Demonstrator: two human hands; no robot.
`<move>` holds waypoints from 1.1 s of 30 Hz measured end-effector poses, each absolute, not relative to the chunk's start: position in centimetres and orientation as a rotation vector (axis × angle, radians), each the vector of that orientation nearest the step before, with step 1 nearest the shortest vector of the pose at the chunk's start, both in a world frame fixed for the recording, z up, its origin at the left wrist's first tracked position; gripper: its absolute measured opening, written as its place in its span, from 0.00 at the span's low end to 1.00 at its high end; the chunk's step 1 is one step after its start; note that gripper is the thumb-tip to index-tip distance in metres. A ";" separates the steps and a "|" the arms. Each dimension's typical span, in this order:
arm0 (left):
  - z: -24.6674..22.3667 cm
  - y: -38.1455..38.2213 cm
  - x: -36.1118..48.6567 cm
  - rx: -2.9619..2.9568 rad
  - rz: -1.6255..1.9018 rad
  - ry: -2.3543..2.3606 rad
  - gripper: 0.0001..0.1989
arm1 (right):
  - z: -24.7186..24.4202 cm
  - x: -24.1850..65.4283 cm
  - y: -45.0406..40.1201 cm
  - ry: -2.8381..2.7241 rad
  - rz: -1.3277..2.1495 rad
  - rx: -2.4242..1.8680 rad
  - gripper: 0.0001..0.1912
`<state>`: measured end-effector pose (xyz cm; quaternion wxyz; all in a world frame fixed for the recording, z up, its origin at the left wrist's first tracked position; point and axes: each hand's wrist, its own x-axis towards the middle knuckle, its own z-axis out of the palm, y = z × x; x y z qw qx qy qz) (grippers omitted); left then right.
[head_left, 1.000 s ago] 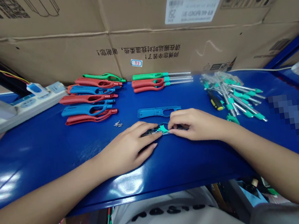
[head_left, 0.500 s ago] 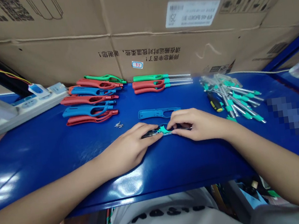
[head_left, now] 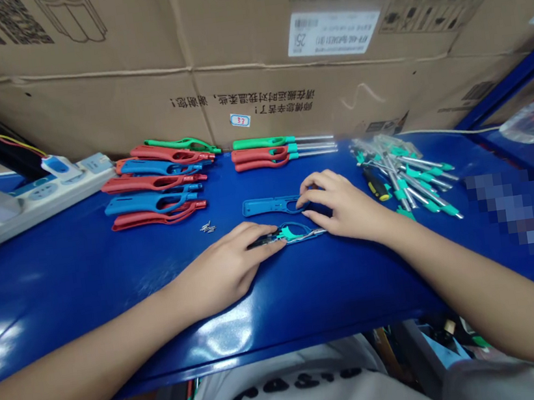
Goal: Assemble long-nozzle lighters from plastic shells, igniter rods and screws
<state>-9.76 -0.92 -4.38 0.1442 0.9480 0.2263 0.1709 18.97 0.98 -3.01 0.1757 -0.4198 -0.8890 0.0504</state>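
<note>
My left hand [head_left: 228, 261] pinches the left end of an open blue lighter half-shell [head_left: 303, 229] on the table. Inside that shell lie a turquoise trigger [head_left: 290, 232], dark parts mostly under my left fingers, and thin wiring running to the right. Just beyond it a second blue half-shell [head_left: 268, 206] lies flat. My right hand [head_left: 341, 203] hovers at the right end of this second shell, thumb and fingers apart. Its fingertips reach over the shell's loop; whether they touch it I cannot tell.
Several red, blue and green lighter bodies [head_left: 154, 182] lie at the back left, near a power strip [head_left: 68, 187]. Small screws [head_left: 208, 227] sit left of the shells. Lighters with metal tubes [head_left: 285, 150] rest against the cardboard box [head_left: 136, 105]. A screwdriver [head_left: 376, 184] lies beside several metal tubes [head_left: 416, 180].
My right hand has left the lighter half-shell with the trigger and moved up to the other blue half-shell, its fingers parting. The left hand keeps its grip. The view has shifted slightly.
</note>
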 end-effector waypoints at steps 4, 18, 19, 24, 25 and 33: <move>-4.5 -0.7 -9.8 2.731 0.535 0.646 0.24 | -3.1 18.8 1.0 -2.482 0.223 -1.229 0.05; -5.2 0.3 -9.6 2.772 0.732 0.587 0.17 | -2.7 19.0 1.1 -2.424 0.272 -1.266 0.03; -5.2 0.3 -9.6 2.762 0.747 0.591 0.16 | -2.7 19.0 1.1 -2.393 0.278 -1.268 0.03; -4.3 0.6 -9.6 2.760 0.830 0.651 0.16 | -2.9 18.7 1.4 -2.038 0.376 -1.328 0.06; -4.0 0.7 -9.7 2.786 0.860 0.675 0.17 | -2.9 18.6 1.4 -1.943 0.437 -1.330 0.07; -3.1 1.4 -10.4 2.954 1.038 0.767 0.23 | -2.5 18.3 1.4 -1.646 1.081 -1.215 0.12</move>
